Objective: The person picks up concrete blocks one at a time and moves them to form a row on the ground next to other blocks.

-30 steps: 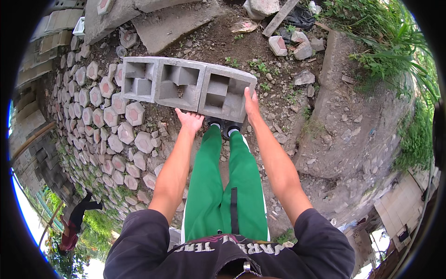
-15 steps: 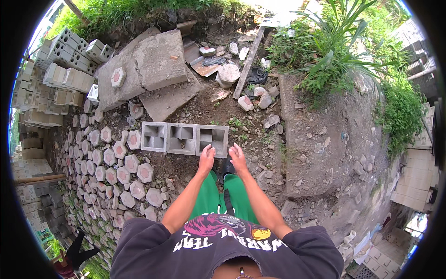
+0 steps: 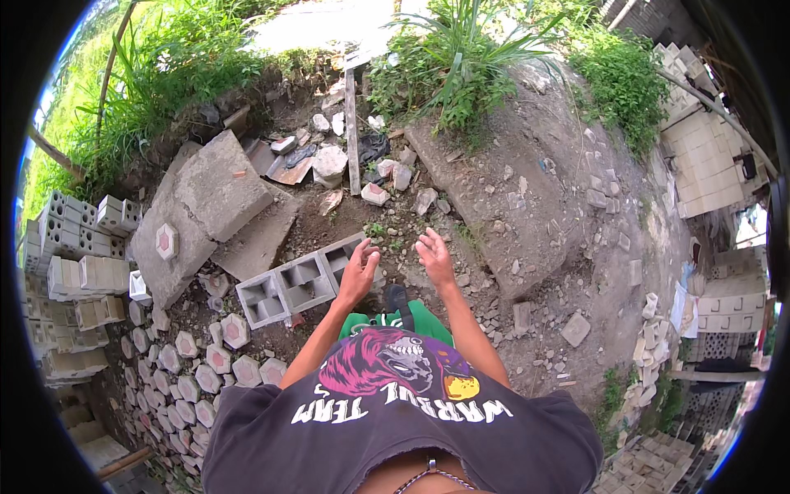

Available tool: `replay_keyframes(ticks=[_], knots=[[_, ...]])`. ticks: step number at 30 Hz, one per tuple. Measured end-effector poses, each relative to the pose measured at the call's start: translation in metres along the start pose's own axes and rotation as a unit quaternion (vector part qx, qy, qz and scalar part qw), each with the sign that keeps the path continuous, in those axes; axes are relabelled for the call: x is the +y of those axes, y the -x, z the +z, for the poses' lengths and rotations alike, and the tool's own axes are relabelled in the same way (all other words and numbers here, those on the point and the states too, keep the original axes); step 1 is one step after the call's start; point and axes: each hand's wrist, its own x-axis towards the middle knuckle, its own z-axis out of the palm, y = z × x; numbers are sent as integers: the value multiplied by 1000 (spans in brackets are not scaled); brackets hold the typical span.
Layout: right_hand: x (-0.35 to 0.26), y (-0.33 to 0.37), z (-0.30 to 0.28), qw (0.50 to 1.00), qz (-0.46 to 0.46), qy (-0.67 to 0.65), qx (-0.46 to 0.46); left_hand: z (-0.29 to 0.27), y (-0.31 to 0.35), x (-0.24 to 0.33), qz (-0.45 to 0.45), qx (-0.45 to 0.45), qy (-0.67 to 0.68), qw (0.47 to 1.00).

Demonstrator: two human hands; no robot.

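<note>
Three grey hollow concrete blocks (image 3: 306, 281) stand end to end in a row on the dirt, their cavities facing up. My left hand (image 3: 358, 273) is raised over the right end of the row, covering part of the last block; its fingers are apart and hold nothing. To the right of the row, my right hand (image 3: 435, 257) hangs above the rubble with its fingers spread, also holding nothing. Whether the left hand touches the block cannot be made out. A dark shoe (image 3: 398, 298) shows between my forearms.
Hexagonal pavers (image 3: 218, 359) cover the ground at left. Broken concrete slabs (image 3: 216, 185) lie beyond the blocks, beside stones and a wooden plank (image 3: 352, 132). A large slab (image 3: 494, 206) rises at right. Stacked blocks (image 3: 78, 280) stand far left, and more stacks (image 3: 728, 317) far right.
The view has turned to the right, so the block row now sits tilted and further left. Both hands remain empty; the right hand is now farther from the blocks.
</note>
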Motion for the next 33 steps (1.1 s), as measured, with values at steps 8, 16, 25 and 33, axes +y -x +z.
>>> replay_keyframes(ticks=[8, 16, 25, 33], knots=[[36, 120, 9, 979, 32, -118, 165, 8, 26, -7, 4, -191, -74, 979], [65, 278, -40, 880, 36, -163, 445, 115, 76, 4, 48, -465, -124, 875], [129, 486, -63, 654, -14, -232, 720, 313, 220, -18, 115, -705, -114, 690], [188, 625, -92, 487, -20, -256, 834, 433, 406, -19, 65, -840, -123, 524]])
